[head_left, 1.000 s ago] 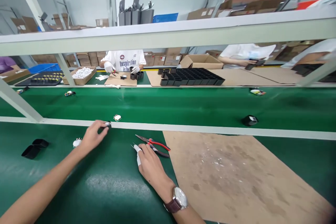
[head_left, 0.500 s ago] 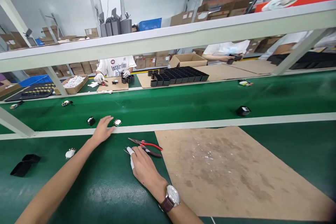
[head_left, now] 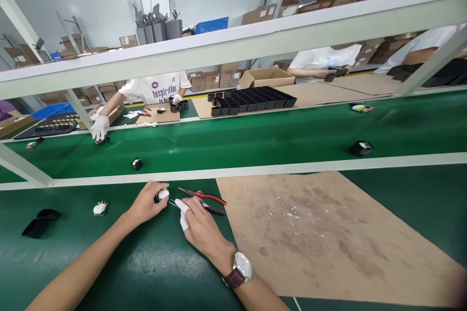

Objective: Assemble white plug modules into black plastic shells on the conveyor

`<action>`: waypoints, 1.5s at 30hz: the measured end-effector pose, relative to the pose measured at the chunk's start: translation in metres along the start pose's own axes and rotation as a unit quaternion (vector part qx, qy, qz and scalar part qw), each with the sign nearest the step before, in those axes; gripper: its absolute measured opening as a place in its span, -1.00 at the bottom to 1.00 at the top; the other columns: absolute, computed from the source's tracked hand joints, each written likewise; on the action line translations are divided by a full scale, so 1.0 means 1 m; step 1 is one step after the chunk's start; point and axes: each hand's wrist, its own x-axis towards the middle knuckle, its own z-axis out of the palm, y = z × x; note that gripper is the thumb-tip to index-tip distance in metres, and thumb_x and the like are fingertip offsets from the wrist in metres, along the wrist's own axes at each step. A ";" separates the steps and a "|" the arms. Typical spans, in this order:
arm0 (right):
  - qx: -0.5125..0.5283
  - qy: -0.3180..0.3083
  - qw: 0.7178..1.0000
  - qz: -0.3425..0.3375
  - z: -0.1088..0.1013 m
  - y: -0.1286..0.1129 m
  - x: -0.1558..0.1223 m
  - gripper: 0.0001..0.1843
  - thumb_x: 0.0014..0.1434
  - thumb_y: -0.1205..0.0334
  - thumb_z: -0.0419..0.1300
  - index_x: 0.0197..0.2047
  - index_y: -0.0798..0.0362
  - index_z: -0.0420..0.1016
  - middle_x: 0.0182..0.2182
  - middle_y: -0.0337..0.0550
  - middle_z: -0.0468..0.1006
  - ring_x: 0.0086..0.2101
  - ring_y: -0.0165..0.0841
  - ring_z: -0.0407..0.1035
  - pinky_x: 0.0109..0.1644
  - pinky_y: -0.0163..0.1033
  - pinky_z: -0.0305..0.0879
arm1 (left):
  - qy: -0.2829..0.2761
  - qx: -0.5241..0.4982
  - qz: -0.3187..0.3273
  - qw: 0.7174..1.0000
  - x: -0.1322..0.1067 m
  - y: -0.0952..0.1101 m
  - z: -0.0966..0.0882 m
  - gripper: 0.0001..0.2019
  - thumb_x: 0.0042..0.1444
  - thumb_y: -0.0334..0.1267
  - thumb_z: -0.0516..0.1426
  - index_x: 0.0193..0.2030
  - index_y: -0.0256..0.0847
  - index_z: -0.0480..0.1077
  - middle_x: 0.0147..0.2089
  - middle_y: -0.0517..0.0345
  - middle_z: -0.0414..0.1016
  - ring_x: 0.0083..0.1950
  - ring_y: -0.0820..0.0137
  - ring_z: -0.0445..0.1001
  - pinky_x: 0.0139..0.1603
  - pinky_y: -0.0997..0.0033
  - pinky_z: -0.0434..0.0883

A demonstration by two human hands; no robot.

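My left hand (head_left: 146, 202) rests on the green mat with its fingers curled round a small white and black part (head_left: 162, 195). My right hand (head_left: 199, 226) lies just to its right, a white cot on the forefinger pointing at that part, and something thin shows at its fingertips. Red-handled pliers (head_left: 203, 199) lie on the mat right behind my right hand. A small black part (head_left: 136, 164) sits on the conveyor belt (head_left: 255, 138) beyond the white rail. Another white part (head_left: 99, 209) lies to the left of my left hand.
A brown cardboard sheet (head_left: 328, 233) covers the mat at right. Two black caps (head_left: 36, 222) lie at far left. A black part (head_left: 360, 148) rides the belt at right. Across the belt, a person's gloved hand (head_left: 99, 128) reaches onto it; black trays (head_left: 251, 100) stand behind.
My left hand let a black part go on the belt, took the white part from beside the rail and drew it back to the mat. A gloved hand across reached onto the belt.
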 end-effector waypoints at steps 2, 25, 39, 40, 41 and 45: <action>0.011 -0.004 1.000 -0.012 -0.001 -0.003 0.001 -0.53 0.25 0.60 0.01 0.17 0.16 0.43 0.01 0.11 0.54 -0.01 -0.12 0.41 0.06 0.03 0.55 | -0.021 0.003 0.007 1.000 -0.027 0.016 -0.010 -0.56 0.28 -0.23 0.29 0.28 -0.12 0.46 0.12 -0.05 0.62 0.11 0.13 0.51 0.16 -0.01 0.51; -0.105 -0.052 0.992 -0.037 0.018 0.016 -0.014 -0.53 0.20 0.54 0.03 0.12 0.05 0.48 -0.10 0.08 0.55 -0.06 -0.04 0.47 -0.07 0.06 0.56 | 0.155 0.321 -0.387 0.850 -0.207 -0.098 -0.192 -0.45 0.20 -0.01 0.17 0.24 -0.29 0.43 0.25 -0.31 0.53 0.31 -0.23 0.42 0.28 -0.23 0.38; -0.002 -0.132 0.987 -0.089 0.036 -0.030 0.004 -0.66 0.45 0.39 0.06 0.23 0.06 0.42 0.12 0.06 0.57 0.06 -0.09 0.46 0.09 0.08 0.50 | 0.045 0.355 -0.461 0.812 -0.252 -0.107 -0.196 -0.31 0.31 0.21 -0.01 0.22 -0.43 0.43 0.11 -0.37 0.59 0.16 -0.17 0.54 0.20 -0.06 0.47; 0.018 -0.125 0.988 -0.085 0.034 -0.028 0.001 -0.67 0.46 0.38 0.06 0.23 0.05 0.41 0.11 0.06 0.57 0.05 -0.11 0.48 0.08 0.06 0.50 | 0.046 0.348 -0.464 0.814 -0.254 -0.104 -0.195 -0.28 0.30 0.22 -0.01 0.26 -0.44 0.40 0.14 -0.39 0.57 0.18 -0.17 0.53 0.21 -0.04 0.46; 0.032 -0.118 0.990 -0.075 0.032 -0.026 -0.001 -0.67 0.46 0.34 0.07 0.24 0.06 0.40 0.13 0.07 0.56 0.05 -0.12 0.48 0.08 0.05 0.50 | 0.044 0.343 -0.469 0.813 -0.256 -0.101 -0.196 -0.24 0.29 0.24 0.00 0.31 -0.44 0.37 0.19 -0.40 0.53 0.22 -0.19 0.51 0.21 -0.05 0.46; 0.054 -0.118 0.991 -0.043 0.026 -0.025 -0.002 -0.66 0.44 0.32 0.13 0.24 0.04 0.39 0.14 0.08 0.54 0.09 -0.09 0.47 0.12 0.08 0.49 | -0.006 0.302 -0.470 0.829 -0.258 -0.085 -0.200 -0.28 0.22 0.23 0.06 0.27 -0.34 0.42 0.17 -0.32 0.54 0.17 -0.20 0.54 0.11 -0.07 0.51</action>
